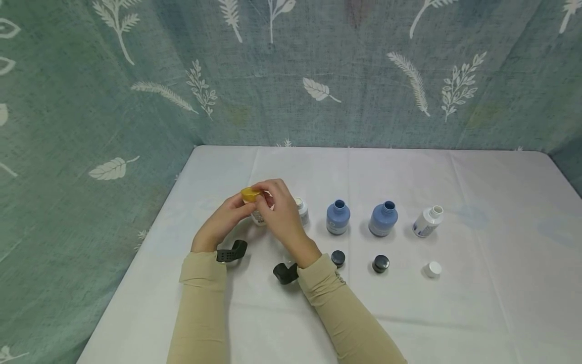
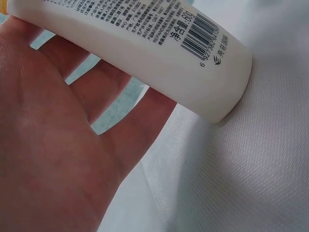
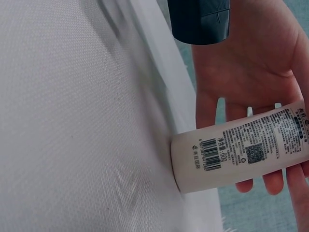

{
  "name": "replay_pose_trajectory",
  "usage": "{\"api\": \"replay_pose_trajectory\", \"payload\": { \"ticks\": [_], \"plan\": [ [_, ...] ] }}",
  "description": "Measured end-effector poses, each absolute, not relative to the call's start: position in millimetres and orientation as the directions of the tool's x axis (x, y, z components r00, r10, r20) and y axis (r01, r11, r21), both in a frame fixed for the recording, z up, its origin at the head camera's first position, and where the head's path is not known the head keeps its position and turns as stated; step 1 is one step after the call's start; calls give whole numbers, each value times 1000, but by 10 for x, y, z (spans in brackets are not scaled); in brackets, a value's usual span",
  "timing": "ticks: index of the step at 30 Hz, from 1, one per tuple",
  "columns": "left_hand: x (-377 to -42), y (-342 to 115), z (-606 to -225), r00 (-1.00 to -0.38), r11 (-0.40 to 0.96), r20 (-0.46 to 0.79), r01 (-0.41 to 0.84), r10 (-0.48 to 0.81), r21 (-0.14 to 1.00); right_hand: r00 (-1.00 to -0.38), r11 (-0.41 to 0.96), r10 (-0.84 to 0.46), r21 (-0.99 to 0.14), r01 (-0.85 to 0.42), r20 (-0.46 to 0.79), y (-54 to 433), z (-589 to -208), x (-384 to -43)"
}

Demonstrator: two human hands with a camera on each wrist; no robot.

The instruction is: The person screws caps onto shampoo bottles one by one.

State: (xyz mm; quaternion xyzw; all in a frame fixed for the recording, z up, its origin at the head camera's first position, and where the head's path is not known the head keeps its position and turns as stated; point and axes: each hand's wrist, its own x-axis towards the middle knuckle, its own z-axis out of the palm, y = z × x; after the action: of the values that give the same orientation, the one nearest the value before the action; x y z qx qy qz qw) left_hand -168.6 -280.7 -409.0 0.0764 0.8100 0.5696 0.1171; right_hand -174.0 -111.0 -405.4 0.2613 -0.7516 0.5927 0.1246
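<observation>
A white bottle (image 2: pixel 159 53) with printed text and a barcode stands with its base on the white cloth; it has a yellow cap (image 1: pixel 250 194) at its top. My left hand (image 1: pixel 215 222) holds the bottle near the top, fingers around its far side in the left wrist view. From the other side, my right hand (image 1: pixel 282 212) pinches the yellow cap between thumb and fingers. In the right wrist view the bottle (image 3: pixel 231 150) crosses in front of the right hand's fingers. The hands hide much of the bottle in the head view.
Right of the hands stand a partly hidden white bottle (image 1: pixel 302 215), two blue bottles (image 1: pixel 338 218) and another white bottle (image 1: pixel 427 221), all uncapped. Two black caps (image 1: pixel 381 263) and a white cap (image 1: pixel 432 269) lie nearer the front. A patterned curtain (image 1: pixel 291 76) hangs behind the table.
</observation>
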Motion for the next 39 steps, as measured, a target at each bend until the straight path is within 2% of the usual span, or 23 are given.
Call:
{"api": "replay_pose_trajectory", "payload": {
  "ticks": [14, 31, 39],
  "plan": [
    [-1548, -2673, -3822, -960, 369, -139, -41, 244, 929, -846, 203, -237, -827, -523, 477, -1110, -4029, -1733],
    [-1550, -2700, -3825, -956, 334, -127, -33, 263, 942, -851, 175, -241, -841, -512, 468, -1112, -4020, -1734],
    [-1614, -2774, -3959, -961, 349, -106, -11, 254, 937, -818, 142, -268, -819, -556, 508, -1107, -4041, -1742]
  ]
}}
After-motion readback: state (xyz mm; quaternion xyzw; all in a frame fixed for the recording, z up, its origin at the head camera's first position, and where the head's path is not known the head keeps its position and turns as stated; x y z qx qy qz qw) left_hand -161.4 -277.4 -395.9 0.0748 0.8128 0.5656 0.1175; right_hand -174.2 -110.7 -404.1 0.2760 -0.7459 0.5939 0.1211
